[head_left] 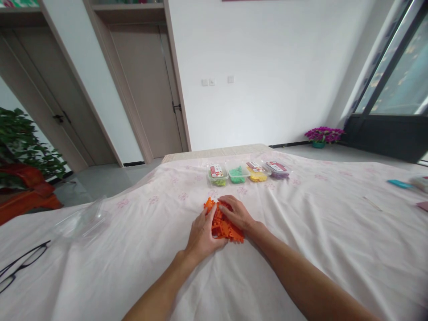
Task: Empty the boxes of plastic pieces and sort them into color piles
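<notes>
Your left hand (202,234) and right hand (236,214) cover parts of the orange toothed pieces (223,226), so you cannot count them. Your forearms (160,285) run off the bottom edge. The small print on the tub labels (216,170) is unreadable. The left edge cuts off your black-framed eyeglasses (23,267) and the leafy plant (25,138); the right edge crops a pink item (424,205) you cannot identify.

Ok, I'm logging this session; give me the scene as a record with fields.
Left hand: closed around the left side of a pile of jagged-edged orange pieces
Right hand: closed around its right side
Row beyond: clear plastic containers with yellow-green, green, yellow, purple pieces
Far left: transparent plastic tub, black-framed eyeglasses
Surface: white pink-flowered cloth
</notes>
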`<state>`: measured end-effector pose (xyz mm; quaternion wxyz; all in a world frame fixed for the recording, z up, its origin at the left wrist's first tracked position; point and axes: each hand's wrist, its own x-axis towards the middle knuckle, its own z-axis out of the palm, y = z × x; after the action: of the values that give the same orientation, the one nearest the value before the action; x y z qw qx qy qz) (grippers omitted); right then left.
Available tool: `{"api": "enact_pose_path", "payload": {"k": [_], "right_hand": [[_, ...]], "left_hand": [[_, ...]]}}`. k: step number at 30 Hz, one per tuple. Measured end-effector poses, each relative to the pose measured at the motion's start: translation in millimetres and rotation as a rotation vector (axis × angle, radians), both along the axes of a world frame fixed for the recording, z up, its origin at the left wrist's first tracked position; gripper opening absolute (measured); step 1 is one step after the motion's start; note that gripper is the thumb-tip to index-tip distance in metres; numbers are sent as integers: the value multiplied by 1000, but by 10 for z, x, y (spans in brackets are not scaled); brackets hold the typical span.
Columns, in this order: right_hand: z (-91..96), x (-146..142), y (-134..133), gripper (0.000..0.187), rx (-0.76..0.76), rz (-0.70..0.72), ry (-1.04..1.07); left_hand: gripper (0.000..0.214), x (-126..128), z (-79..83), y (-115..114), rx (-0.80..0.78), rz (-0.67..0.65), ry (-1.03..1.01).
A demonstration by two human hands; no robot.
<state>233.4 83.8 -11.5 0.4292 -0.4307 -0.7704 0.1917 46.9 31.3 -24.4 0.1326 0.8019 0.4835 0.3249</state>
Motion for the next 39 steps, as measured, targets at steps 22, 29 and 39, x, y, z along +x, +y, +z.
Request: {"api": "enact_pose_path", "payload": {"k": [22, 29, 39], "right_hand": [[94, -11, 62, 40, -210, -179, 845], [178, -111, -13, 46, -398, -35, 900], [22, -45, -13, 40, -228, -19, 185]], "left_hand": [[48, -12, 108, 249, -217, 131, -855], [40, -19, 88, 227, -97, 86, -745], [48, 10, 12, 207, -14, 134, -582]]}}
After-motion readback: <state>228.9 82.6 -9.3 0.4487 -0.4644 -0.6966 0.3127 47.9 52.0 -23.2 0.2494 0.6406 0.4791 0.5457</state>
